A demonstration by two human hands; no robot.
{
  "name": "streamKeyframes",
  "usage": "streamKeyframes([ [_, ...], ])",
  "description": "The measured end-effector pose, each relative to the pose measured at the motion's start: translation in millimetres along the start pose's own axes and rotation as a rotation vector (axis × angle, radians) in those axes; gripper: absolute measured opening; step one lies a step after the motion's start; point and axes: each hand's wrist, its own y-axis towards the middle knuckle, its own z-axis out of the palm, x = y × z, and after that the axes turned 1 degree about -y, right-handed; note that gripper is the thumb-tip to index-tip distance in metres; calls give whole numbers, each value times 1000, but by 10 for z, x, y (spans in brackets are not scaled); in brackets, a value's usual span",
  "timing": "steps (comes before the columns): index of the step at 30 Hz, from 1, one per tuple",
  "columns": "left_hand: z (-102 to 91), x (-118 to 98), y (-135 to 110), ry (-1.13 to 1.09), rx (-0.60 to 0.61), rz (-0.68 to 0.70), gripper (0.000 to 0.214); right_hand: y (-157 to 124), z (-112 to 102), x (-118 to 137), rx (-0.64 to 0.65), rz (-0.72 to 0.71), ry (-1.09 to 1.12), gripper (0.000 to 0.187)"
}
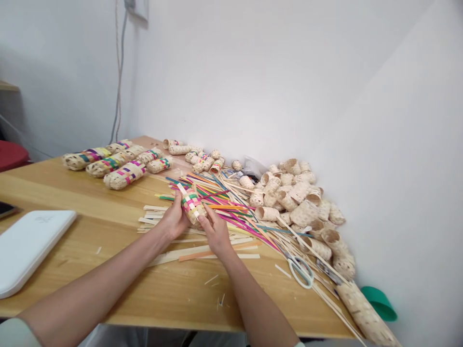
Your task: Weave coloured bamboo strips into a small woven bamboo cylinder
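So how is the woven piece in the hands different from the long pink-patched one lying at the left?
The held piece is shorter than the long piece. The held piece sits between the left hand and right hand; the long piece lies on the table. Loose strip ends poke from the held piece, while none show on the long piece. Both are woven from flat pale strips with coloured ones.

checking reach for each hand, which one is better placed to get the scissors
The right hand, probably: it is nearer the white-handled scissors, while the left hand is on the other side of the woven piece. Both hold that piece.
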Motion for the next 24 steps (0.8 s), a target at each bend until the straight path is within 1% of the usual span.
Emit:
streamKeyframes([
  [4,-29,22,42,-14,7,20,44,47,0,-52,26,55,124,53],
  [6,-35,32,51,10,10,53,42,63,-20,-43,45,56,150,51],
  [8,-32,41,41,66,-5,136,38,63,-41,-6,34,31,73,50],
  [10,-15,42,8,137,1,231,31,52,-50,38,-8,11,-46,54],
  [12,15,30,-43,183,79,246,30,45,-45,66,-72,23,-77,63],
  [13,32,18,-71,193,139,219,32,47,-41,71,-102,41,-33,66],
  [15,64,-14,-119,199,225,150,40,65,-39,63,-137,101,161,66],
  [16,73,-32,-133,202,228,130,43,79,-44,55,-140,144,291,63],
  [17,76,-50,-139,207,205,120,44,94,-54,46,-134,190,424,58],
  [19,59,-80,-128,214,148,134,36,121,-80,33,-113,268,647,47],
  [21,22,-100,-97,219,133,181,23,135,-105,33,-94,300,792,39],
  [24,-32,-101,-57,232,156,250,13,134,-119,56,-82,281,904,33],
])
